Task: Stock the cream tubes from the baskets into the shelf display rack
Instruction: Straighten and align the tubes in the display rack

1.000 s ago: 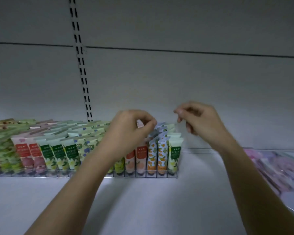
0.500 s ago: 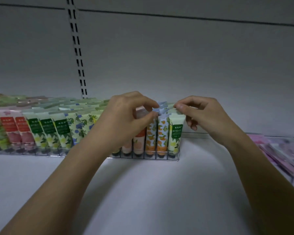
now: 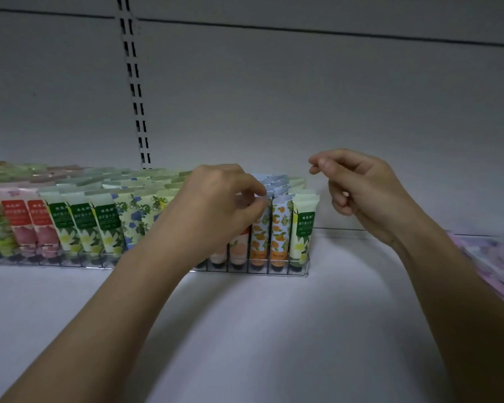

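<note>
A clear display rack (image 3: pixel 274 271) on the white shelf holds rows of upright cream tubes. At its right end stand peach tubes (image 3: pixel 239 248), orange-patterned tubes (image 3: pixel 280 228) and a green-label tube (image 3: pixel 303 228). My left hand (image 3: pixel 218 207) reaches over the rack, and its thumb and forefinger pinch the crimped top of the left orange-patterned tube (image 3: pixel 258 228). My right hand (image 3: pixel 361 190) hovers to the right of and above the rack's end, fingers curled, holding nothing and touching no tube. No basket is in view.
More tubes fill the rack to the left: blue-flower ones (image 3: pixel 134 216), green-label ones (image 3: pixel 82 225), red-label ones (image 3: pixel 15 222). Pink packets (image 3: pixel 495 257) lie at the right edge. A slotted upright (image 3: pixel 134 82) runs up the back panel. Bare white shelf (image 3: pixel 245 330) lies in front.
My right hand has let go of the green-label tube's top and drawn up and to the right. My left hand has stayed pinching at the tube tops.
</note>
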A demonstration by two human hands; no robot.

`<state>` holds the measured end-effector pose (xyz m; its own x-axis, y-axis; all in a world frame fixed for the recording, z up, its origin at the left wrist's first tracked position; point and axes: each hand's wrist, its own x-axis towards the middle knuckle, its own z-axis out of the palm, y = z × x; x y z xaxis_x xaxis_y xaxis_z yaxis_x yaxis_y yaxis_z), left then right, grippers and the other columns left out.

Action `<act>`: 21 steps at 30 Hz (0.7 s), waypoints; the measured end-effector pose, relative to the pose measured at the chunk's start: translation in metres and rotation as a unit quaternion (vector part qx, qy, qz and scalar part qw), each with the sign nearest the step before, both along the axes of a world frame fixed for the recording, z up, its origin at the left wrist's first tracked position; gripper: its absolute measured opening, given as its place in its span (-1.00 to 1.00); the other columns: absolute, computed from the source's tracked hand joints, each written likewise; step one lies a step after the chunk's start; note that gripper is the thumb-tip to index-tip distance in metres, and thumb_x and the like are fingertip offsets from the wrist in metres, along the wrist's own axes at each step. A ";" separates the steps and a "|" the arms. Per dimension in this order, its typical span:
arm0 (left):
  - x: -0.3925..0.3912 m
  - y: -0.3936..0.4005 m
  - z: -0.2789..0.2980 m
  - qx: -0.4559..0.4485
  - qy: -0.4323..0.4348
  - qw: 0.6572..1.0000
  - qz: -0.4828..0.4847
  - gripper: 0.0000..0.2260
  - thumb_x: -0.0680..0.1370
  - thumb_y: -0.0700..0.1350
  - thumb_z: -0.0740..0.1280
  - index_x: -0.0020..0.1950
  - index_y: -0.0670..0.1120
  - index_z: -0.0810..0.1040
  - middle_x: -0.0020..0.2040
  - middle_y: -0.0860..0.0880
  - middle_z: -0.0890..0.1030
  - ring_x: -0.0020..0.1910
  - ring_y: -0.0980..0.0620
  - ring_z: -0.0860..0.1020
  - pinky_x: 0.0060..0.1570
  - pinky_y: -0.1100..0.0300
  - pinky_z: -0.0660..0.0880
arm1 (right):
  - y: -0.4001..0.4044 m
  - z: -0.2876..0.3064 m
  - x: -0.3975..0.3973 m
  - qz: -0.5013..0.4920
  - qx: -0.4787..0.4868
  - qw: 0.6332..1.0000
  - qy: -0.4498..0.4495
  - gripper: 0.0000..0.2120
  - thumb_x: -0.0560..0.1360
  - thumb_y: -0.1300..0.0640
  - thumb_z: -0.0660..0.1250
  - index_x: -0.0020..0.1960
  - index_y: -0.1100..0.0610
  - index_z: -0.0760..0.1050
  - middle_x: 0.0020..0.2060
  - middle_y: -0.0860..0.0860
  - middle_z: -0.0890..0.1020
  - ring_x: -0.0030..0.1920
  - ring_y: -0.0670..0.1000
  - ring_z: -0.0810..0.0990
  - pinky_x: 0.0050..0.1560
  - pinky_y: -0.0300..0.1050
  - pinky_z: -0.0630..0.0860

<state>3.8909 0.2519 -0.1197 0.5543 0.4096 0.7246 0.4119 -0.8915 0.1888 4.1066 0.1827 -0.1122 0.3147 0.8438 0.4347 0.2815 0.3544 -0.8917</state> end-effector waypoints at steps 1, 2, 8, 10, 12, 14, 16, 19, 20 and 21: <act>0.000 -0.001 0.000 0.003 0.006 1.000 0.004 -0.87 0.49 -0.06 0.44 0.00 -0.03 0.71 -0.17 0.04 0.67 -0.40 0.34 0.41 -0.23 0.53 0.32 | -0.004 0.003 -0.001 -0.003 0.001 1.000 -0.023 -0.90 0.53 0.19 0.35 -0.03 0.09 0.64 -0.15 -0.04 0.68 -0.51 -0.05 0.30 -0.55 -0.25 0.26; 0.001 -0.001 0.000 0.007 0.010 1.000 0.009 -0.87 0.49 -0.06 0.44 0.00 -0.03 0.71 -0.17 0.03 0.69 -0.40 0.30 0.44 -0.22 0.48 0.36 | -0.008 0.004 -0.002 -0.009 -0.007 0.999 -0.053 -0.91 0.52 0.20 0.37 -0.04 0.09 0.65 -0.16 -0.05 0.68 -0.52 -0.05 0.29 -0.55 -0.25 0.25; 0.003 -0.002 -0.001 0.012 0.008 1.000 0.026 -0.85 0.47 -0.07 0.46 0.01 -0.06 0.71 -0.21 0.02 0.71 -0.33 0.22 0.52 -0.15 0.45 0.29 | -0.016 0.008 -0.011 -0.002 -0.059 0.989 -0.134 -0.86 0.45 0.22 0.45 -0.01 0.07 0.66 -0.23 -0.09 0.71 -0.58 -0.14 0.27 -0.55 -0.33 0.25; 0.004 -0.003 -0.001 0.006 0.008 0.999 0.031 -0.84 0.47 -0.07 0.46 0.01 -0.06 0.71 -0.20 0.00 0.72 -0.35 0.20 0.53 -0.15 0.42 0.30 | -0.015 0.007 -0.012 0.004 -0.073 0.986 -0.147 -0.85 0.44 0.20 0.45 -0.01 0.03 0.67 -0.21 -0.05 0.72 -0.58 -0.13 0.27 -0.55 -0.30 0.25; 0.004 -0.003 -0.002 -0.002 0.007 1.000 0.026 -0.85 0.47 -0.08 0.45 0.01 -0.06 0.71 -0.21 0.00 0.71 -0.41 0.31 0.43 -0.19 0.55 0.28 | -0.015 0.006 -0.014 0.002 -0.082 0.984 -0.156 -0.84 0.44 0.21 0.46 -0.02 0.02 0.67 -0.33 -0.07 0.69 -0.59 -0.13 0.27 -0.55 -0.31 0.25; 0.003 -0.003 -0.002 -0.012 0.003 1.000 0.019 -0.86 0.47 -0.09 0.45 0.00 -0.07 0.72 -0.23 0.00 0.71 -0.40 0.42 0.42 -0.20 0.68 0.24 | -0.014 0.005 -0.016 -0.003 -0.087 0.983 -0.164 -0.84 0.44 0.22 0.47 -0.01 0.04 0.67 -0.47 -0.13 0.61 -0.61 -0.14 0.28 -0.55 -0.35 0.26; 0.003 -0.004 -0.002 -0.011 0.000 1.000 0.023 -0.86 0.47 -0.08 0.45 0.00 -0.06 0.71 -0.20 0.01 0.72 -0.40 0.33 0.40 -0.20 0.63 0.26 | -0.013 0.005 -0.018 -0.008 -0.082 0.982 -0.168 -0.85 0.44 0.25 0.46 0.00 0.09 0.67 -0.52 -0.23 0.57 -0.62 -0.16 0.35 -0.54 -0.46 0.28; 0.003 -0.004 -0.002 -0.002 0.004 1.000 0.029 -0.85 0.48 -0.09 0.44 0.03 -0.03 0.71 -0.15 0.03 0.72 -0.34 0.30 0.37 -0.17 0.51 0.25 | -0.013 0.005 -0.021 -0.010 -0.074 0.982 -0.172 -0.85 0.44 0.27 0.45 0.00 0.16 0.66 -0.54 -0.26 0.55 -0.62 -0.19 0.41 -0.54 -0.49 0.29; 0.003 -0.004 -0.002 -0.001 0.006 1.000 0.031 -0.85 0.49 -0.09 0.44 0.04 -0.03 0.71 -0.14 0.04 0.72 -0.35 0.28 0.37 -0.16 0.51 0.24 | -0.013 0.005 -0.022 -0.007 -0.072 0.983 -0.170 -0.86 0.45 0.28 0.44 0.00 0.18 0.66 -0.54 -0.26 0.55 -0.62 -0.19 0.42 -0.54 -0.49 0.29; 0.003 -0.003 -0.002 -0.001 0.007 0.999 0.032 -0.85 0.49 -0.10 0.43 0.05 -0.02 0.70 -0.14 0.04 0.72 -0.36 0.27 0.37 -0.16 0.50 0.24 | -0.013 0.005 -0.022 -0.003 -0.071 0.983 -0.168 -0.86 0.45 0.29 0.44 0.01 0.19 0.65 -0.55 -0.26 0.55 -0.62 -0.19 0.42 -0.54 -0.49 0.29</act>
